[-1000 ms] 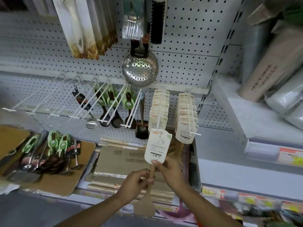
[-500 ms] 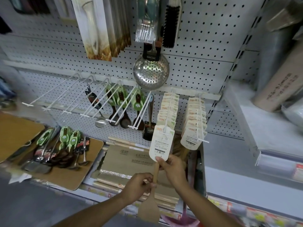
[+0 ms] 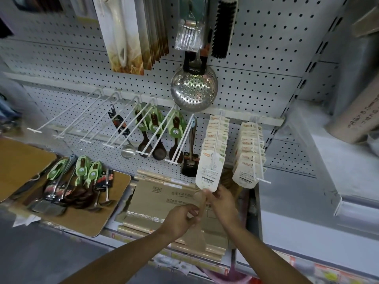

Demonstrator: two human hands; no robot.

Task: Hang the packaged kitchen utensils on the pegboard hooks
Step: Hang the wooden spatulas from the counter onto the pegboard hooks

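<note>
Wooden flat-bladed spatula with a white printed card header (image 3: 207, 173) is held upright by 2 hands. Left hand (image 3: 181, 219) pinches the handle low down; right hand (image 3: 222, 202), just above and beside it, pinches the card's bottom edge. Card top sits over the white wire pegboard hook (image 3: 217, 140), in front of 1 row of matching cards. Second loaded hook (image 3: 258, 152) right of the hands.

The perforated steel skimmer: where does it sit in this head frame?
The perforated steel skimmer hangs upper centre on the pegboard, below the black brush, above the white hooks.
</note>
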